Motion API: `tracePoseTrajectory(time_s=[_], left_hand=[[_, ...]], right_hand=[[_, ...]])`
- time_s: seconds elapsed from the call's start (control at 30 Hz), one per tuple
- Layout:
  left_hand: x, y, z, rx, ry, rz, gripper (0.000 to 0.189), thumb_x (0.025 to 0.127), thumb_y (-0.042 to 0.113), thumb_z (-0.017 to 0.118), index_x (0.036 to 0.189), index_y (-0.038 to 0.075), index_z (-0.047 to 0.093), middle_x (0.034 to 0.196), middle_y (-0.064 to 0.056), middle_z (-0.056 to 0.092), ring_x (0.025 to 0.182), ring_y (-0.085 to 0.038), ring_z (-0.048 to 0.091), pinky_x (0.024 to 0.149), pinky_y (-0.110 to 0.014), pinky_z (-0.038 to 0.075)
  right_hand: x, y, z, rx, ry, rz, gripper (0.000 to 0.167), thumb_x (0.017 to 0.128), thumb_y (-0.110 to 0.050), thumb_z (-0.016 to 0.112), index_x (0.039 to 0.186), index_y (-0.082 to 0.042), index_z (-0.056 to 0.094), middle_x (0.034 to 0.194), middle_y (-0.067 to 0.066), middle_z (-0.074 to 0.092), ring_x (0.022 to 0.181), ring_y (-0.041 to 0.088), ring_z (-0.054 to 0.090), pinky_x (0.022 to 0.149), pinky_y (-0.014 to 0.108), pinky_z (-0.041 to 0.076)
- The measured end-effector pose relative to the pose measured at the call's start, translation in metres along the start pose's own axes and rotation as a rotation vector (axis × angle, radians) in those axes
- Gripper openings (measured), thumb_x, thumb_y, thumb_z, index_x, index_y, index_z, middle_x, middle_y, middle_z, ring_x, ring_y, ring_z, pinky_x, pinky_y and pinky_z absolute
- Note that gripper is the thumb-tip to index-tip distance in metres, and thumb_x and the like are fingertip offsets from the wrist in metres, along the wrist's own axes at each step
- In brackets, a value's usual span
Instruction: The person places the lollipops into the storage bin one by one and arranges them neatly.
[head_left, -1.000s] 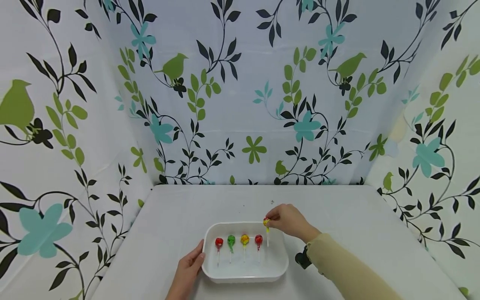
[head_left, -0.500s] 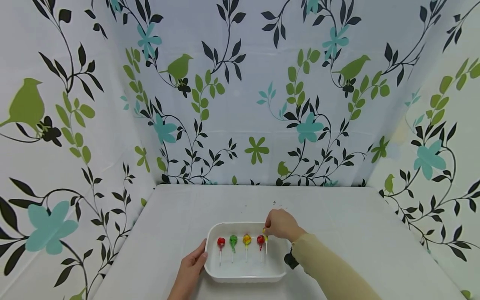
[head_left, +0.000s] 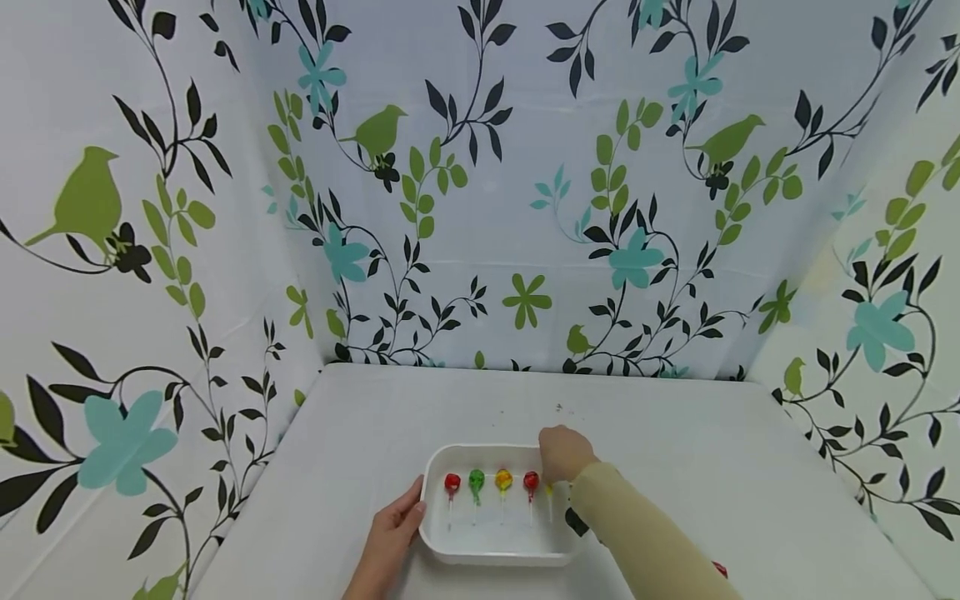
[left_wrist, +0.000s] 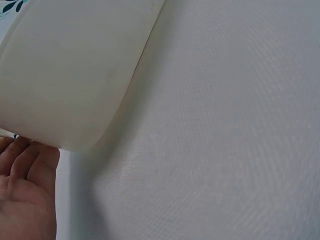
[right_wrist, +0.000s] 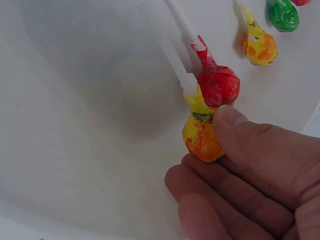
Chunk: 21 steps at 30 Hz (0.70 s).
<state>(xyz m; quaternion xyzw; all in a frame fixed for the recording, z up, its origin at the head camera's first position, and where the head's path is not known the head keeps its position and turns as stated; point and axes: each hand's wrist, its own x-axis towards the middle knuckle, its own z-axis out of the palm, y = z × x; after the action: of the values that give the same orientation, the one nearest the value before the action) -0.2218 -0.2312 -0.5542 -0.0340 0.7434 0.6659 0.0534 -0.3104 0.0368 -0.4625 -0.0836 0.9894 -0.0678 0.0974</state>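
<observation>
My left hand (head_left: 390, 533) grips the left end of a white tray (head_left: 498, 550), and its fingers (left_wrist: 30, 162) meet the tray wall in the left wrist view. Inside, a red lollipop (head_left: 452, 482), a green one (head_left: 476, 480), a yellow-orange one (head_left: 503, 479) and another red one (head_left: 531, 481) lie in a row, sticks toward me. At the row's right end my right hand (head_left: 564, 452) pinches a yellow-orange lollipop (right_wrist: 202, 135) by its wrapped head between thumb and fingers. Its stick runs beside the neighbouring red lollipop's. From the head view, the hand mostly hides this lollipop.
A small red object (head_left: 720, 569) shows partly beyond my right sleeve (head_left: 648, 533). The tray stands on a white table (head_left: 390, 408). Patterned cloth (head_left: 480, 208) with birds and leaves hangs behind and along both sides. Dark specks lie behind the tray.
My right hand has lowered the yellow-orange lollipop into the tray, beside the right-hand red one. The left hand keeps its hold on the tray. The head view has shifted slightly.
</observation>
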Motion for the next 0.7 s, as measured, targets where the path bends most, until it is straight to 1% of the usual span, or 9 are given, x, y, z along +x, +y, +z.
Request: tracePoseTrajectory(time_s=[0.1,0.27,0.43,0.57,0.7], left_hand=[[0.0,0.001,0.001,-0.001,-0.012,0.011,0.052,0.109,0.017,0.05,0.155,-0.002,0.037,0.162,-0.02,0.032,0.15,-0.044,0.03,0.112,-0.048,0.047],[0.001,0.0,0.002,-0.004,-0.017,0.009,0.052,0.108,0.017,0.051,0.155,-0.001,0.037,0.162,-0.019,0.032,0.15,-0.043,0.031,0.112,-0.047,0.047],[0.002,-0.002,0.002,-0.006,-0.013,0.017,0.052,0.108,0.016,0.05,0.155,-0.002,0.037,0.162,-0.02,0.032,0.15,-0.043,0.031,0.112,-0.046,0.048],[0.002,-0.001,0.001,-0.013,-0.01,0.021,0.051,0.108,0.014,0.049,0.155,-0.002,0.036,0.162,-0.02,0.032,0.15,-0.043,0.031,0.111,-0.045,0.048],[0.002,-0.002,0.001,-0.012,-0.002,0.016,0.051,0.108,0.013,0.049,0.155,-0.002,0.036,0.162,-0.019,0.032,0.15,-0.042,0.031,0.112,-0.045,0.048]], right_hand=[[-0.002,0.004,0.001,-0.001,0.012,-0.01,0.026,0.074,-0.004,0.087,0.093,-0.003,0.068,0.08,0.006,0.067,0.07,0.019,0.056,0.072,0.036,0.061],[-0.001,0.009,0.006,0.03,-0.004,-0.012,0.024,0.077,-0.001,0.084,0.094,-0.002,0.068,0.08,0.007,0.068,0.068,0.018,0.056,0.067,0.034,0.059],[-0.001,0.011,0.011,0.07,-0.011,-0.018,0.02,0.079,0.001,0.081,0.094,0.0,0.067,0.079,0.008,0.067,0.068,0.019,0.056,0.07,0.036,0.06],[-0.004,0.009,0.012,0.072,-0.005,-0.03,0.018,0.08,0.001,0.08,0.092,0.0,0.067,0.077,0.008,0.065,0.067,0.02,0.055,0.071,0.037,0.061],[-0.006,0.006,0.012,0.066,-0.008,-0.025,0.018,0.081,0.002,0.08,0.094,-0.001,0.068,0.077,0.008,0.066,0.067,0.02,0.056,0.073,0.038,0.062]])
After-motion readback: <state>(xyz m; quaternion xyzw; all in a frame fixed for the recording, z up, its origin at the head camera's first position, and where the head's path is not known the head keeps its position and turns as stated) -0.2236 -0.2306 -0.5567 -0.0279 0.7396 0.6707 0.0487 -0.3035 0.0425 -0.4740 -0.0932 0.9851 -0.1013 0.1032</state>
